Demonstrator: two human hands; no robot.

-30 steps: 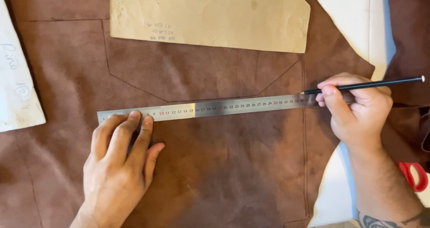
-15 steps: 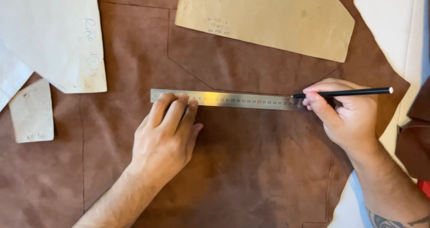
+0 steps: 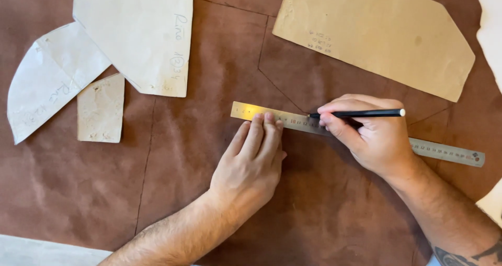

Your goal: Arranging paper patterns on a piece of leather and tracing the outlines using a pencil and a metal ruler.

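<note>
**Ruler pinned, pen at its top edge**

Your left hand [image 3: 251,164] presses flat, fingers together, on the long steel ruler [image 3: 293,121] lying across the brown leather sheet [image 3: 209,182]. Your right hand [image 3: 374,135] pinches a slim black pen [image 3: 361,113], tip touching the ruler's upper edge. The tan card pattern [image 3: 376,36] sits above, apart. Bare leather lies open below both wrists.
</note>
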